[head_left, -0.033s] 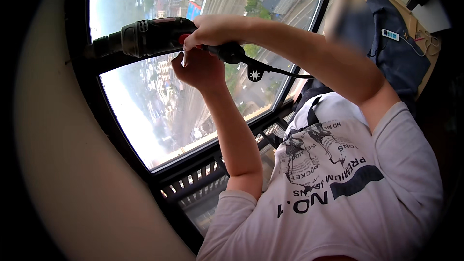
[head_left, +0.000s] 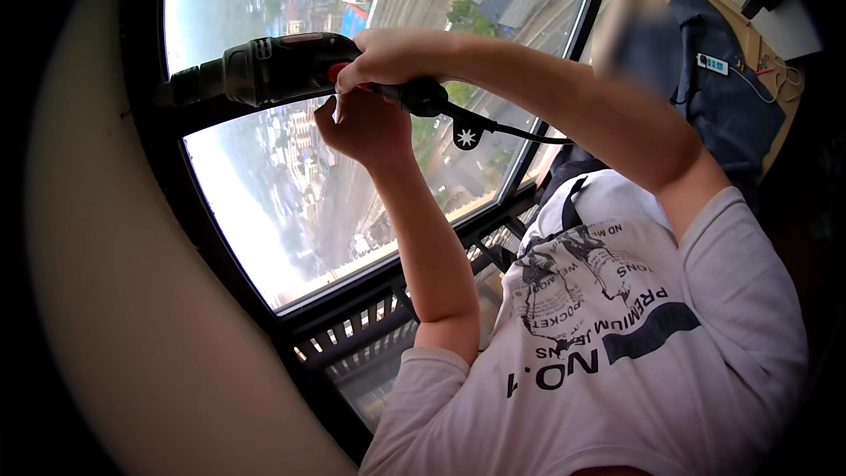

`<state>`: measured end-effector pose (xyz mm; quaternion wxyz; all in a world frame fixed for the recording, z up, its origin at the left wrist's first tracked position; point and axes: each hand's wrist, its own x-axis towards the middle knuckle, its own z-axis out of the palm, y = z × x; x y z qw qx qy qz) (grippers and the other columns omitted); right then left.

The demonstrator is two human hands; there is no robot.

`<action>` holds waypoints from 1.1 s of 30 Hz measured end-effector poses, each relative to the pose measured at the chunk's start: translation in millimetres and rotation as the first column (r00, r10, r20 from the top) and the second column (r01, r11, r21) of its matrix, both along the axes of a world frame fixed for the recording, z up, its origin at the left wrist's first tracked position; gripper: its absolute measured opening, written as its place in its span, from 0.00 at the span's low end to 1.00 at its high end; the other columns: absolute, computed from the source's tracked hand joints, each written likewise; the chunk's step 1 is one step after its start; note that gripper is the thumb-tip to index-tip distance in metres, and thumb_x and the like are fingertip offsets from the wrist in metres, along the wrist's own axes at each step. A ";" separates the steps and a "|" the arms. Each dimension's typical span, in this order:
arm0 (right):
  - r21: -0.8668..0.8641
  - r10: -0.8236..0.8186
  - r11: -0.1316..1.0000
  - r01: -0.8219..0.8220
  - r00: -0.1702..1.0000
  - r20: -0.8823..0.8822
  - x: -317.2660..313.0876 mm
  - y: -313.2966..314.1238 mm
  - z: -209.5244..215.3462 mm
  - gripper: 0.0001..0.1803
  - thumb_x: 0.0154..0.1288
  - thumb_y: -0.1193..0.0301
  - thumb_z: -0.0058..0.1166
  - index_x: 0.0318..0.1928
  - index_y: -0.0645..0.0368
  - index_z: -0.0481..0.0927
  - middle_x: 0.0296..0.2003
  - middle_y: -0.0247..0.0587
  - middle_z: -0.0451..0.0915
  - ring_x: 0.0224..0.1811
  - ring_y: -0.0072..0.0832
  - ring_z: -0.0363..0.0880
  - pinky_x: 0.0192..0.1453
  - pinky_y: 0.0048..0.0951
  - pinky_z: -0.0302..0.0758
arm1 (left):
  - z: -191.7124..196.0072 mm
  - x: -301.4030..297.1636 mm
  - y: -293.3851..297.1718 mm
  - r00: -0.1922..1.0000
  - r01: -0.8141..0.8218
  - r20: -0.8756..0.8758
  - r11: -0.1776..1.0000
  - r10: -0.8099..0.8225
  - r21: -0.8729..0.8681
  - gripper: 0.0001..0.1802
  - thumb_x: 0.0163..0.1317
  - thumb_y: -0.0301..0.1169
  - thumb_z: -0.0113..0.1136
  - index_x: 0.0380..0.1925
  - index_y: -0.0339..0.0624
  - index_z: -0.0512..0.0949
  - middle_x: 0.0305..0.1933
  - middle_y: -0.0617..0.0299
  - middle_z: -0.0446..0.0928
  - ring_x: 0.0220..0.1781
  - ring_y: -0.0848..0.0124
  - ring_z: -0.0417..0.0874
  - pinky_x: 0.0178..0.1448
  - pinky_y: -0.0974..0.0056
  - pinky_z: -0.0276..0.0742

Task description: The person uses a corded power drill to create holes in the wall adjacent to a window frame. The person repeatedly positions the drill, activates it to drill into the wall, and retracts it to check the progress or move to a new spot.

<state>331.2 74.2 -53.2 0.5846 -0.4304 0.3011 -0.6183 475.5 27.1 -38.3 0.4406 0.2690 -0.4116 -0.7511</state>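
Note:
Neither of my own hands shows in the head view. Another person in a white printed T-shirt [head_left: 617, 361] fills the right side, with both arms raised. One of that person's hands [head_left: 388, 53] grips the handle of a dark grey power drill [head_left: 264, 66] with a red trigger. The other hand [head_left: 361, 128] sits just under the drill body. The drill's nose points left at the black window frame [head_left: 167, 123]. A black cable [head_left: 511, 132] with a small star-shaped key [head_left: 465, 137] hangs from the handle.
A large curved window pane [head_left: 291, 211] looks down on a city far below. A black slatted grille [head_left: 370, 335] runs under it. A cream wall [head_left: 106, 300] lies at the left. At the top right, a blue cloth [head_left: 731, 115] and a small white remote [head_left: 714, 63] lie on a wooden surface.

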 end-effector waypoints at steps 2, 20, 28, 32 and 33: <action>0.003 -0.017 1.000 0.017 1.000 -0.011 -2.8 4.1 3.5 0.28 0.56 0.58 0.62 0.45 0.71 0.72 0.30 0.44 0.75 0.26 0.28 0.77 0.27 0.28 0.75 | 1.9 -3.0 -0.2 1.000 0.020 -0.018 1.000 -0.020 0.008 0.24 0.58 0.45 0.49 0.47 0.39 0.76 0.45 0.59 0.79 0.47 0.67 0.79 0.46 0.64 0.73; 0.024 -0.090 0.995 0.092 0.991 -0.095 3.6 -1.3 4.4 0.26 0.55 0.59 0.60 0.43 0.72 0.77 0.34 0.51 0.79 0.34 0.35 0.80 0.37 0.32 0.74 | 3.0 11.8 -17.7 0.990 0.120 -0.085 0.991 -0.115 0.058 0.26 0.55 0.45 0.54 0.49 0.37 0.74 0.49 0.54 0.78 0.55 0.60 0.79 0.60 0.55 0.72; 0.048 -0.096 0.994 0.102 0.990 -0.103 2.2 6.2 9.8 0.26 0.54 0.59 0.59 0.41 0.74 0.81 0.35 0.54 0.82 0.38 0.38 0.81 0.41 0.34 0.75 | 6.1 11.5 -15.6 0.987 0.144 -0.077 0.988 -0.139 0.063 0.27 0.55 0.44 0.55 0.49 0.37 0.74 0.48 0.53 0.78 0.54 0.59 0.79 0.59 0.55 0.73; 0.048 -0.095 0.994 0.099 0.992 -0.087 3.9 4.2 8.7 0.26 0.55 0.59 0.59 0.42 0.74 0.81 0.35 0.54 0.82 0.38 0.38 0.81 0.42 0.34 0.75 | 5.7 13.4 -18.6 0.993 0.110 -0.050 0.992 -0.108 0.055 0.27 0.55 0.44 0.55 0.50 0.37 0.74 0.49 0.53 0.78 0.54 0.59 0.79 0.59 0.55 0.74; 0.044 -0.096 0.994 0.101 0.991 -0.089 4.6 3.2 8.4 0.26 0.55 0.59 0.59 0.42 0.73 0.81 0.36 0.54 0.82 0.39 0.38 0.81 0.42 0.34 0.75 | 6.1 13.3 -18.5 0.994 0.099 -0.044 0.994 -0.097 0.052 0.27 0.55 0.45 0.55 0.50 0.36 0.74 0.49 0.53 0.78 0.54 0.59 0.79 0.59 0.55 0.74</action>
